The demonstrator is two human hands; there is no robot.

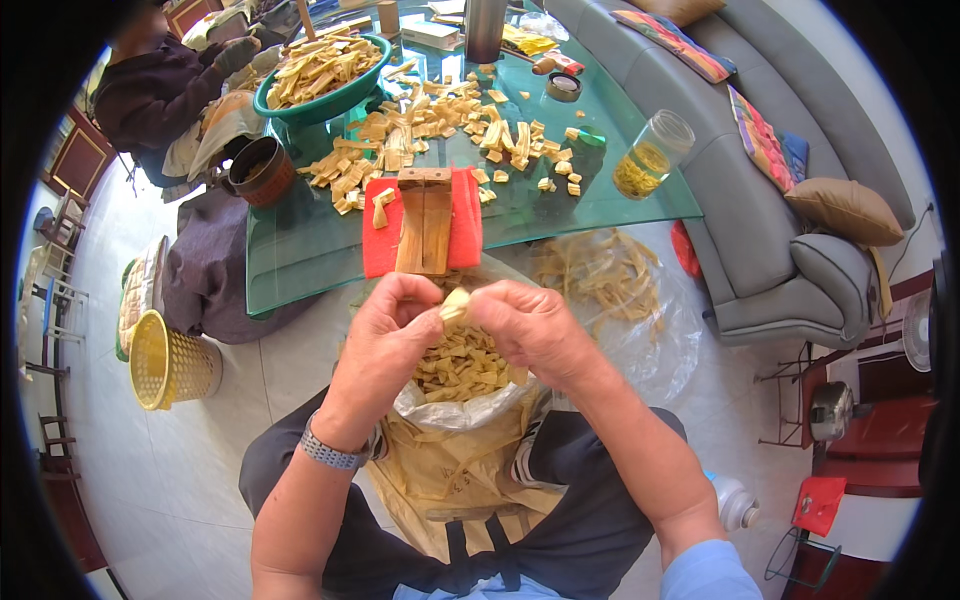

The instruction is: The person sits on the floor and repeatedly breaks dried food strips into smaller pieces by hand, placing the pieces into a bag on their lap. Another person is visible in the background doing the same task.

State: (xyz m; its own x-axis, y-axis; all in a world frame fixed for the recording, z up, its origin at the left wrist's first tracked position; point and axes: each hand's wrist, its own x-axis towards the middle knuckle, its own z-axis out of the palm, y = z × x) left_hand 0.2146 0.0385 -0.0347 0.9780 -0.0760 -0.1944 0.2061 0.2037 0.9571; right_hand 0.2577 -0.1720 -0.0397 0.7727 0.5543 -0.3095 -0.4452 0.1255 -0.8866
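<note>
Between both hands, above an open woven sack point(450, 414), is a small pale-yellow strip of dried plant material point(454, 306). My left hand point(395, 322) pinches one side of it between thumb and fingers. On the other side, my right hand point(529, 322) also grips it, with slight blur at the fingertips. Many similar short pieces point(465, 364) fill the sack, which stands between my knees. Just beyond my hands, a wooden block with a lengthwise slot point(424, 225) rests on a red cloth point(381, 244) at the table's edge. One folded piece point(382, 206) lies on the cloth.
Cut pieces point(420, 120) are strewn over the glass table point(562, 210). A green basin point(322, 109) holds longer strips. Nearby stand a dark mug point(261, 174) and a glass jar point(651, 157). A plastic bag of strips point(619, 292) lies right; another person point(154, 97) sits left.
</note>
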